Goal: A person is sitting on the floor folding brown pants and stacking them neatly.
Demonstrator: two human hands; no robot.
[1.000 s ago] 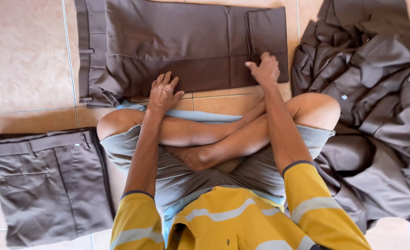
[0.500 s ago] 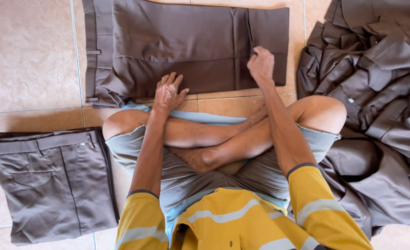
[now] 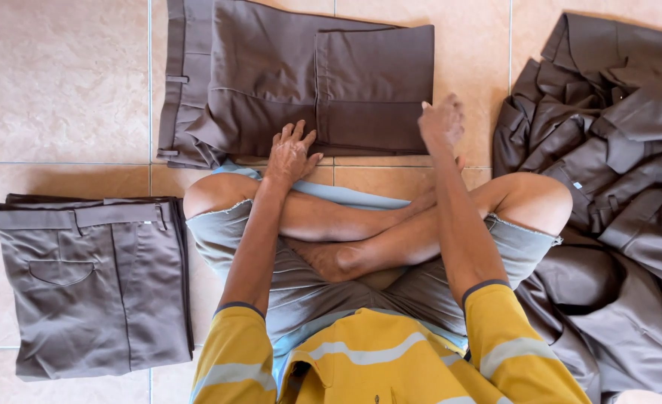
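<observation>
Lying half-folded on the tiled floor (image 3: 54, 90) just beyond crossed legs, the brown trousers (image 3: 286, 82) are pinned by the left hand (image 3: 290, 153), fingers spread flat, while the right hand (image 3: 442, 123) hovers loosely curled, apparently holding nothing, between a folded pair (image 3: 92, 284) at left and a heap of garments (image 3: 615, 187) at right.

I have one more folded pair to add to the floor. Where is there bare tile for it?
Bare tile lies upper left, bordered by the half-folded trousers and the folded pair below. A narrower strip runs between those trousers and the heap of brown clothes. The middle is crowded by crossed legs, left hand and right hand.
</observation>
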